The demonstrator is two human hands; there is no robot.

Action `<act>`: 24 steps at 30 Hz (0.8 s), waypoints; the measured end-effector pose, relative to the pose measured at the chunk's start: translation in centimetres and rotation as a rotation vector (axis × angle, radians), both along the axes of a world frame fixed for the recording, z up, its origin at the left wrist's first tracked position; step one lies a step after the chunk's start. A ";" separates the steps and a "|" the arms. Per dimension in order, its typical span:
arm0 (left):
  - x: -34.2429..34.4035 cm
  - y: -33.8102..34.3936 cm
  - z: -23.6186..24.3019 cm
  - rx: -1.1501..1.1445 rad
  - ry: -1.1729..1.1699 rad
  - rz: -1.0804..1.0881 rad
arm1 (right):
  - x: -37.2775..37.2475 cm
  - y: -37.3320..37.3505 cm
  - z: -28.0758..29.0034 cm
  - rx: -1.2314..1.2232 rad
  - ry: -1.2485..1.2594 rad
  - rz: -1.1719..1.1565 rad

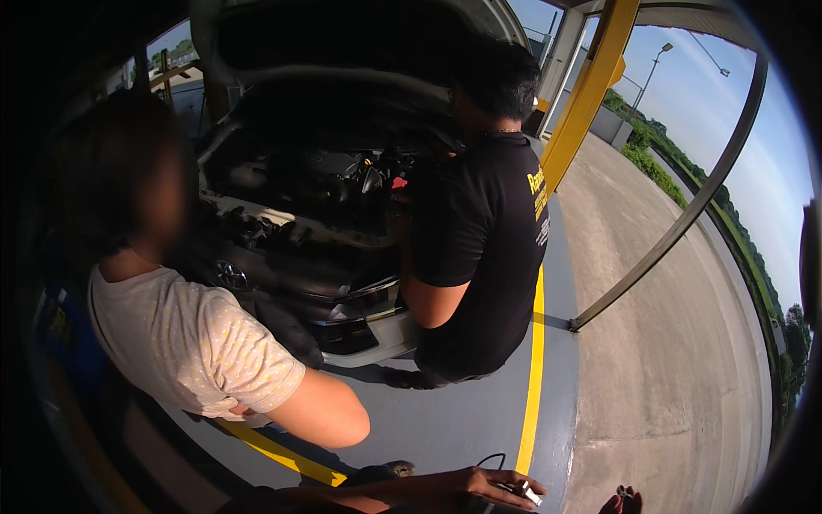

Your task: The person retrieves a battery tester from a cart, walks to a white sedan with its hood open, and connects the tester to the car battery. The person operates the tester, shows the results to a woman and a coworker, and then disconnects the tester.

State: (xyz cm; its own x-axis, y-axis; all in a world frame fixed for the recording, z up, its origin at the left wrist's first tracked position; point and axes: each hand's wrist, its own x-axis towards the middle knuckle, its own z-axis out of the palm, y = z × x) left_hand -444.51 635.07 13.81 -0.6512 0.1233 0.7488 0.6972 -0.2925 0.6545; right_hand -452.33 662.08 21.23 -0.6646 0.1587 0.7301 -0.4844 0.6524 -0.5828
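The left hand [486, 486] pinches a small pale gadget [532, 494] over the floor [467, 424]; the right hand [622, 499], set apart, barely shows, so I can't tell its grip. The gadget looks light, rigid, best held by its sides.

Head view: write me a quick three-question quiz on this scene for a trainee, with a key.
1. True or false: the hood stands raised above the engine bay.
2. Who stands nearer the yellow post? A: the person in the pale dotted shirt. B: the person in the black shirt.
3. What colour is most of what shows of the small object in the left hand?

Key: 1, true. 2, B. 3, white.
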 end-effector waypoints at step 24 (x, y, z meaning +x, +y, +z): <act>-48.9 -3.6 -2.3 0.223 -0.476 0.848 | -67.4 -1.2 -0.7 0.263 0.129 0.537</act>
